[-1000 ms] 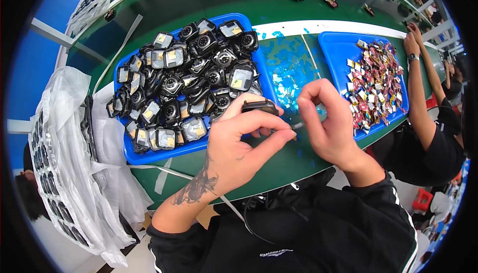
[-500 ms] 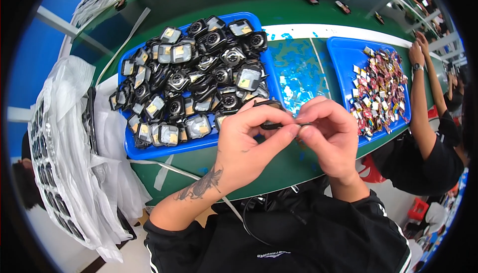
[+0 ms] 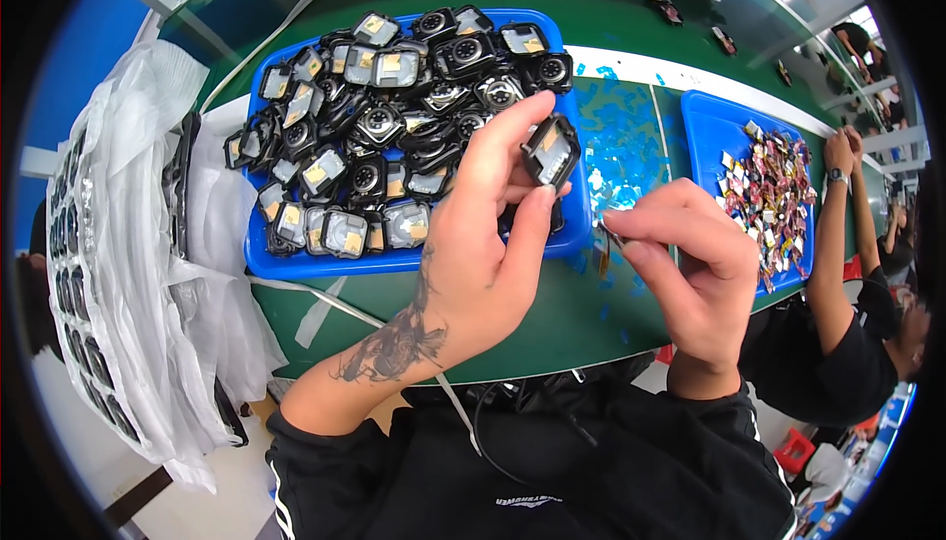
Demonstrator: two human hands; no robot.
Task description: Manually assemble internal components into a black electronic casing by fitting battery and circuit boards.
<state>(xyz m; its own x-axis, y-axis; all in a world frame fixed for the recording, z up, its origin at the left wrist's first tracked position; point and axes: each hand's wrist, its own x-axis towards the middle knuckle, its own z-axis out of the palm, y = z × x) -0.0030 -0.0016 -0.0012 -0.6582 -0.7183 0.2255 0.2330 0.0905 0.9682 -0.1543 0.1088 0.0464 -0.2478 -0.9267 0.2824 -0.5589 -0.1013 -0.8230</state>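
My left hand holds up a black smartwatch case between thumb and fingers, its pale grey inner side with a tan patch facing up. Apart from it, to the right, my right hand pinches a small thin piece between thumb and forefinger; it looks dark and brownish, too small to name. Behind my left hand stands a blue tray heaped with similar watch cases, some showing round sensor backs. On the right, a second blue tray holds a pile of small reddish and white parts.
Blue film scraps litter the green table between the trays. Sheets of white wrapping bulge at the left. A co-worker's arms reach in beyond the right tray. Small parts lie on the green surface behind.
My hands have moved apart, and the watch case in my left hand has been lifted and turned face up. My right hand has shifted right with the small piece.
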